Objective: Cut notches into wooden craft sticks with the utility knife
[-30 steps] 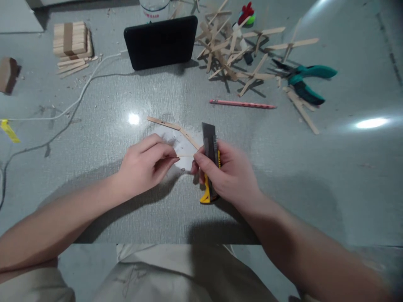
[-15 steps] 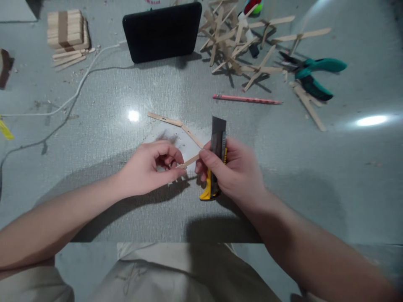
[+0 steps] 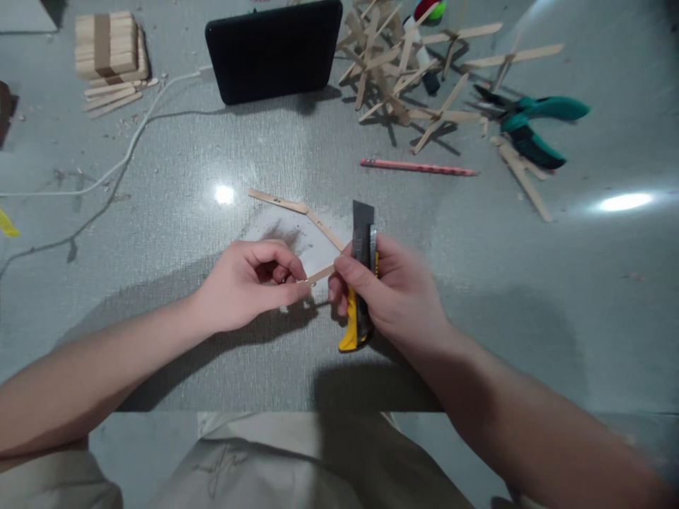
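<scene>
Now I'm pinching a wooden stick (image 3: 321, 274) between left hand (image 3: 247, 286) and right hand (image 3: 400, 293), right also gripping the utility knife (image 3: 363, 247), blade pointing away, so the stick is being held from both sides, over the white patch (image 3: 323, 247).

The grey table (image 3: 175, 162) carries a pink pencil (image 3: 419, 167), teal-handled pliers (image 3: 535, 124) and a banded stick bundle (image 3: 109, 46).

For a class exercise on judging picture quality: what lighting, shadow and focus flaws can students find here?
Head view: two glare spots wash out the table, one left, one far right; a dark shadow spreads beneath the left forearm; the right hand, holding the knife, blurs along its outer edge; the pencil looks sharper.
</scene>
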Motion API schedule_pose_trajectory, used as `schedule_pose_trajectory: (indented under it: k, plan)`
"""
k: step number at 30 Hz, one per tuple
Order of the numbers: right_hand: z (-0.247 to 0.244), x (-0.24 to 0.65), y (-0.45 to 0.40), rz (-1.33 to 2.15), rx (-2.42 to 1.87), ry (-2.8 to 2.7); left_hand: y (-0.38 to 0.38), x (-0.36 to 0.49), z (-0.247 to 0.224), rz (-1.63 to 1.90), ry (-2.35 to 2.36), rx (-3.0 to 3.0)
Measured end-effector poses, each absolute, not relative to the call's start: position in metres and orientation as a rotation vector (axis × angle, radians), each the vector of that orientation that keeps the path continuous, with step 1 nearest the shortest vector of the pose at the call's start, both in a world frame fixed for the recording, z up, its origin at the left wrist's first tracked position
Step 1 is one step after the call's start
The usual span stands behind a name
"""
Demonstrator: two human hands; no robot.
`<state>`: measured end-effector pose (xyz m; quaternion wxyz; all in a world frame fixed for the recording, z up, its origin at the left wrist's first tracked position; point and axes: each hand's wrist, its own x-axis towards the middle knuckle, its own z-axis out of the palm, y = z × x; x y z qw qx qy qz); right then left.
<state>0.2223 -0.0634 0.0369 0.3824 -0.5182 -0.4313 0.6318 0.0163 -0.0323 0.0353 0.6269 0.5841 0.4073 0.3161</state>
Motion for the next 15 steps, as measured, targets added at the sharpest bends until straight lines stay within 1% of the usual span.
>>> schedule_pose_trajectory:
  k: [6, 12, 15]
  plan:
    - [0.0371, 0.2218, -0.0657, 1.609, -1.308, -1.081, -0.0334, 0.0160, 0.0346, 0.758, 0.927, 1.360]
    - [0.0354, 0.2244, -0.0675, 1.547, -1.320, -1.120, -0.0366, 0.0161, 0.0368, 0.880, 0.970, 1.824]
    - [0.0365, 0.2241, -0.0679, 1.548, -1.314, -1.116, -0.0381, 0.0162, 0.0375, 0.908, 0.956, 1.914]
